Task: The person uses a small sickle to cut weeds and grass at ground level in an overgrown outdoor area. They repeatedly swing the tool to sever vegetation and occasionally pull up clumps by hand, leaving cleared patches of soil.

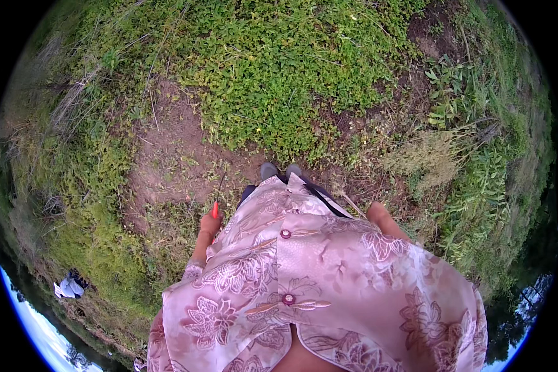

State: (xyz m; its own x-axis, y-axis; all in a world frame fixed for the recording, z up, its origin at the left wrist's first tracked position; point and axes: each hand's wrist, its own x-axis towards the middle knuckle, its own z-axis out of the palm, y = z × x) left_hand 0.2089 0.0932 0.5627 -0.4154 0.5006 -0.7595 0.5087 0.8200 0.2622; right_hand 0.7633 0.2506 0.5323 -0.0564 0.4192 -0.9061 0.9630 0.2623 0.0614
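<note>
My left hand [210,222] is closed around the orange handle [215,210] of a tool. A thin dark shaft or blade [221,186] extends from it toward the ground ahead; its exact kind is hard to make out. On the other side, my right hand [379,215] hangs low beside the shirt hem, its fingers mostly hidden. A pale stick or stalk [352,203] runs up to that hand, but whether it is gripped does not show. Before my grey shoes [280,171] spreads a dense patch of low green leafy plants [279,93].
Bare reddish soil [172,139] lies ahead to the left. Dry brushy stalks [428,156] and uprooted-looking leafy stems [441,102] lie at the right. Long dry stems [76,102] lean at the far left. A white and dark bundle [69,286] sits behind on the left.
</note>
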